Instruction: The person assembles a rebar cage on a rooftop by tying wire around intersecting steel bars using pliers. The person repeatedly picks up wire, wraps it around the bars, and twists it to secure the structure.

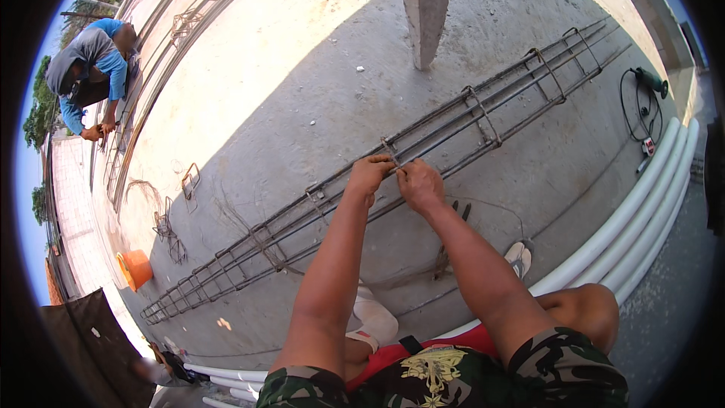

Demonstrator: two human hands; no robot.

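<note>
Nearest, two bare forearms [326,272] emerge from short camouflage sleeves [568,363] and converge over the grey concrete floor [325,128], elbows apart, wrists near each other. Long white tubular pipes [634,236] line the floor's near right side. Beyond the forearms, the left hand [370,174] and the right hand [421,183] meet at a crossing near the middle of the long, narrow cage of dark steel bars [495,141], which lies diagonally from the floor's left side toward its far right corner. Both hands are closed on the cage with fingertips pinched and backs turned upward; any finer item between them is too small to tell. Rectangular stirrups [547,74] stand at intervals along the bars, so the assembly appears well advanced; the crossing under the fingers seems unfinished, and the other joints cannot be judged. Farther off, a green power tool with a black cable [648,80] lies near the floor's right edge, an orange bucket [134,269] stands toward its left edge, and a rough grey pillar [425,7] rises behind the cage. Farthest, at the sunlit left edge, a co-worker in a grey hood and blue sleeves [94,68] bends forward.
</note>
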